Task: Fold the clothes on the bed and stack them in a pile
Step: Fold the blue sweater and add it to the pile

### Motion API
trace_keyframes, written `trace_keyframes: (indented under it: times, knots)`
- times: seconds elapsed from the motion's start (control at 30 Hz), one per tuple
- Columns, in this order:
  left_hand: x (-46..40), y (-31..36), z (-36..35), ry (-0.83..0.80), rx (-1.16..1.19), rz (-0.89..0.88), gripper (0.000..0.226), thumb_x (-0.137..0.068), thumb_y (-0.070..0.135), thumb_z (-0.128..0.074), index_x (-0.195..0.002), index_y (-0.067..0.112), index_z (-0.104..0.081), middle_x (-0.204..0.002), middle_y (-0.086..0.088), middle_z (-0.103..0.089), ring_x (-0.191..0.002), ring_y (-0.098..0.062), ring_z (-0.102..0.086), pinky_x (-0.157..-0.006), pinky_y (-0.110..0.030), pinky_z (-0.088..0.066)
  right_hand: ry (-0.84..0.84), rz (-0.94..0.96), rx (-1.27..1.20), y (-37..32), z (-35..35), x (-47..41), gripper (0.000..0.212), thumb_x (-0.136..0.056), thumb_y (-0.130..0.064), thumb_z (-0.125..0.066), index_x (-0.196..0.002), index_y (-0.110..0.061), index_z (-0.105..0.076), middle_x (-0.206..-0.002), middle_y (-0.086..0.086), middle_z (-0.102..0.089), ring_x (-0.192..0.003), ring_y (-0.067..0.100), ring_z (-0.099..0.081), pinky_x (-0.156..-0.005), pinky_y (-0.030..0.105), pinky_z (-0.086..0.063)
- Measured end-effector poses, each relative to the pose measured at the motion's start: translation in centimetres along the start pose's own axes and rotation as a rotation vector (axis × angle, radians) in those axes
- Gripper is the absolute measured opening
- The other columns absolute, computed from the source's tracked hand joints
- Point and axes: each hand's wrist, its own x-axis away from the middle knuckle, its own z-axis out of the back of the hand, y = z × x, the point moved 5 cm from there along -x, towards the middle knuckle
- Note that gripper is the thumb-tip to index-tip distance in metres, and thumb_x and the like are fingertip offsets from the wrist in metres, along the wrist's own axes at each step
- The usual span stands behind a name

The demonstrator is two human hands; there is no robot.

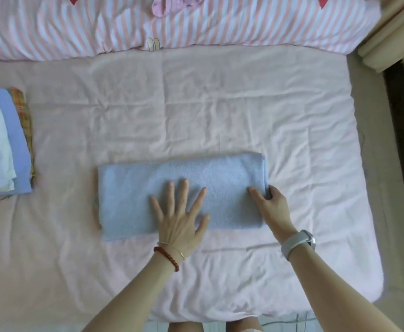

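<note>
blue garment [148, 188] folded flat mid-bed [196, 104] | left hand [180, 216] fingers spread, pressing it | right hand [271, 204] pinches its right edge | pile [4, 144] well left, bare sheet between

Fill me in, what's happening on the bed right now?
A person is folding laundry on the pink sheet. A light blue garment, already folded into a long rectangle, lies in front of them. The left hand presses flat on its middle, fingers spread, while the right hand pinches its right end. A pile of folded clothes sits at the left edge, white piece on top. More crumpled pink clothing waits on the striped quilt.
</note>
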Motion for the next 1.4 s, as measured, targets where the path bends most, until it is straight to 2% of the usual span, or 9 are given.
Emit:
trace_keyframes:
  times: [0.2,0.3,0.4,0.57,0.7,0.83,1.03,1.13,1.4]
  knots:
    - [-1.9,-1.2,-3.0,-0.214,0.033,0.135,0.062,-0.088,0.061,-0.025,-0.14,0.054,0.008,-0.153,0.012,0.022,-0.139,-0.022,0.025,-0.106,-0.061,0.008,-0.172,0.238,-0.086,-4.8,-0.6,2.5,0.029,-0.082,-0.006,-0.06,-0.103,-0.023,-0.049,-0.084,-0.005,-0.061,-0.073,0.006,-0.059,-0.061,0.015,-0.048]
    - [-1.7,-2.6,-0.1,-0.186,0.454,0.122,0.053,-0.091,0.037,-0.042,-0.143,0.038,-0.028,-0.156,0.006,-0.013,-0.143,-0.019,-0.008,-0.113,-0.052,-0.01,-0.237,0.336,-0.027,-8.2,-2.5,5.5,0.051,-0.083,-0.01,-0.061,-0.128,-0.024,-0.041,-0.086,-0.002,-0.061,-0.078,0.013,-0.061,-0.07,0.028,-0.05]
    - [1.0,-7.4,3.9,-0.03,1.443,0.481,0.028,-0.097,0.023,-0.042,-0.115,0.013,-0.061,-0.103,0.002,-0.071,-0.102,-0.017,-0.06,-0.097,-0.04,-0.04,-0.269,0.433,0.055,-11.1,-6.7,9.4,0.063,-0.083,-0.02,-0.061,-0.139,-0.026,-0.032,-0.076,-0.015,-0.052,-0.068,0.002,-0.054,-0.065,0.018,-0.045]
    - [5.5,-16.7,4.4,-0.026,2.068,0.762,0.041,-0.096,0.044,-0.031,-0.102,0.016,-0.06,-0.076,-0.002,-0.072,-0.069,-0.018,-0.069,-0.06,-0.03,-0.056,-0.355,0.57,0.128,-14.4,-18.5,13.7,0.055,-0.085,-0.021,-0.056,-0.134,-0.025,-0.032,-0.072,-0.009,-0.056,-0.066,0.006,-0.06,-0.064,0.02,-0.045]
    - [5.3,-20.1,3.1,-0.079,2.009,0.809,0.05,-0.096,0.049,-0.03,-0.083,0.02,-0.069,-0.063,0.003,-0.064,-0.062,-0.013,-0.052,-0.058,-0.024,-0.038,-0.471,0.513,0.352,-14.0,-26.0,13.8,0.054,-0.087,-0.011,-0.051,-0.139,-0.017,-0.034,-0.102,0.016,-0.063,-0.092,0.033,-0.06,-0.08,0.038,-0.046]
    - [4.0,-20.0,3.7,-0.224,1.705,0.649,0.042,-0.086,0.057,-0.048,-0.071,0.026,-0.069,-0.065,0.007,-0.06,-0.058,-0.007,-0.057,-0.052,-0.017,-0.042,-0.492,0.511,0.24,-13.3,-26.1,14.3,0.036,-0.09,-0.018,-0.051,-0.125,-0.012,-0.054,-0.082,0.001,-0.062,-0.076,0.009,-0.057,-0.075,0.028,-0.044]
    - [1.3,-18.3,6.9,0.132,1.075,0.351,0.055,-0.07,0.052,-0.064,-0.106,0.013,-0.052,-0.103,-0.007,-0.06,-0.098,-0.023,-0.058,-0.086,-0.043,-0.048,0.298,0.739,0.367,-14.1,-18.5,13.6,0.036,-0.087,-0.012,-0.041,-0.115,-0.009,-0.063,-0.106,0.006,-0.061,-0.097,0.024,-0.053,-0.08,0.033,-0.042]
    - [1.1,-17.6,7.3,0.247,0.955,0.401,0.034,-0.082,0.035,-0.065,-0.095,0.008,-0.051,-0.084,0.002,-0.056,-0.09,-0.026,-0.058,-0.075,-0.03,-0.043,0.109,0.639,0.605,-13.5,-19.6,10.9,0.044,-0.096,-0.015,-0.037,-0.14,-0.014,-0.038,-0.148,0.009,-0.034,-0.139,0.028,-0.024,-0.11,0.046,-0.016]
    - [0.6,-19.8,4.5,0.306,1.025,0.477,0.017,-0.098,0.012,-0.04,-0.097,-0.003,-0.047,-0.089,-0.019,-0.052,-0.083,-0.029,-0.049,-0.076,-0.042,-0.04,0.071,0.58,1.004,-11.6,-23.5,6.4,0.056,-0.094,-0.048,-0.031,-0.146,-0.034,-0.02,-0.157,0.004,-0.011,-0.143,0.033,-0.004,-0.107,0.061,-0.002]
